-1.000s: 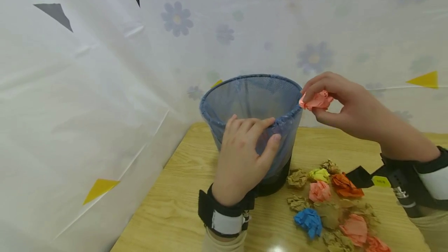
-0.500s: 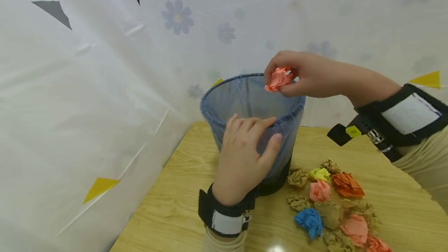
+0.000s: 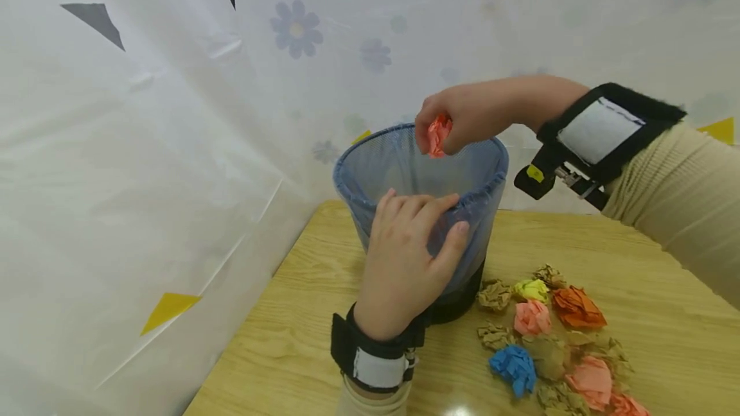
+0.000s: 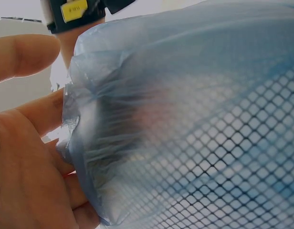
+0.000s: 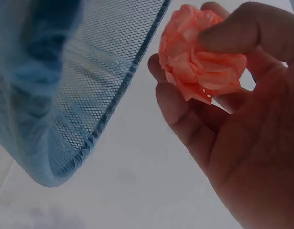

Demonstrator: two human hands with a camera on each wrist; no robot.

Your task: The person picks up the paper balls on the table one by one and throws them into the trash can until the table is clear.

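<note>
A blue mesh wastebasket (image 3: pixel 370 165) lined with a thin plastic bag (image 4: pixel 137 119) stands on the wooden table (image 3: pixel 289 339). My left hand (image 3: pixel 413 236) grips its near rim, fingers curled over the edge. My right hand (image 3: pixel 457 121) hovers over the basket's opening and pinches a crumpled salmon-pink paper ball (image 3: pixel 437 135) between thumb and fingers. The right wrist view shows that paper ball (image 5: pixel 197 62) in the right hand (image 5: pixel 242 95), just beside the mesh rim (image 5: pixel 132 76).
Several crumpled paper balls lie on the table right of the basket: brown (image 3: pixel 493 294), yellow-green (image 3: pixel 530 289), orange (image 3: pixel 578 308), pink (image 3: pixel 532 317), blue (image 3: pixel 511 368). A white flowered plastic sheet (image 3: pixel 173 114) walls the left and back sides.
My right hand has carried the pink paper ball leftward and up, from beside the basket's right rim to over its opening. The left hand has kept its hold on the rim.
</note>
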